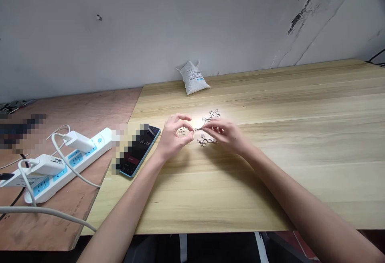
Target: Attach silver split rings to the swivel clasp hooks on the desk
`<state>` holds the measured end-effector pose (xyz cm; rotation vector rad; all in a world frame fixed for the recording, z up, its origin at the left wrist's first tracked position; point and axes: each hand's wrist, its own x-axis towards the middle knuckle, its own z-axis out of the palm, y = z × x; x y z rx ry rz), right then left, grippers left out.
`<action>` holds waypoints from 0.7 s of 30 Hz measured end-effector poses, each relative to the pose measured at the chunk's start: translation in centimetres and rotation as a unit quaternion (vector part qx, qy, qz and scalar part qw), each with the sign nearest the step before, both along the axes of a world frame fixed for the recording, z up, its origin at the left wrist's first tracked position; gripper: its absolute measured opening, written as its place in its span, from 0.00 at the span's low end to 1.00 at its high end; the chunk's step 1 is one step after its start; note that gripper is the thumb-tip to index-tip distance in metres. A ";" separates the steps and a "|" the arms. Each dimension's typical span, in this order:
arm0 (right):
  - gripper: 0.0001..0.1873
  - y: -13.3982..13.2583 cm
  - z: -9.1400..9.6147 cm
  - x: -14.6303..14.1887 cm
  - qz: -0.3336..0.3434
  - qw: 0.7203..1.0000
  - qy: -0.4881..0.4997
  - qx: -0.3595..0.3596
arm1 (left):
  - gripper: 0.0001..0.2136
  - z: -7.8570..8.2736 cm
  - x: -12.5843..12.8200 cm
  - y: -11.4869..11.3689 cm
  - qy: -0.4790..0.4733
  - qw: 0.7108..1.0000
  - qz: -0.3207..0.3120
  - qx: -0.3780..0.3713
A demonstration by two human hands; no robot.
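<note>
Toward the middle of the pale pine worktop (300, 174), a little left of centre, two bare forearms reach in from the near edge, and the hands meet over a scatter of small silver-coloured hardware. The right hand (225, 135) comes in from the lower right, its fingers (212, 124) pinched narrowly on a slim metal clasp (199, 128) that points left. The left hand (173, 136) curves into a loose, narrow C, its fingers (183, 117) arched around the clasp's tip; whether they grip it cannot be told. Just beside the left hand lie small metal rings (182, 131). Two clusters of swivel clasps sit close to the right hand: the far cluster (212, 113) beyond it, the near cluster (204, 141) just below it. Left of the hands, a smartphone (141, 146) lies on the worktop, partly blurred, its lit screen reading 22:14. Farther left, on a reddish plywood board (75, 110), lies a white power strip (75, 162) with two white chargers (78, 141) plugged in and cables trailing from them. A small white sack (192, 77) leans against the grey, scuffed wall (150, 26) at the worktop's far edge.
</note>
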<state>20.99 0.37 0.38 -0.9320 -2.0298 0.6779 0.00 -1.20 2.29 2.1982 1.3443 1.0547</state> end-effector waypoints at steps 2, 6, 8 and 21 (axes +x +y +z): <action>0.11 -0.2 -0.3 -0.2 -0.024 0.998 -0.012 0.061 | 0.04 -0.4 0.2 0.0 0.026 0.999 -0.018 -0.034; 0.13 -1.5 -0.5 -1.8 0.018 0.991 -0.062 0.114 | 0.03 -1.3 0.2 0.3 0.064 0.997 -0.035 -0.040; 0.14 -1.9 -0.6 -2.5 0.052 0.988 -0.076 0.125 | 0.02 -1.5 -0.2 0.6 0.088 0.995 -0.033 -0.025; 0.09 0.5 -0.5 1.0 -0.067 0.981 -0.150 0.100 | 0.02 -2.0 -2.2 1.6 0.210 0.977 0.036 0.026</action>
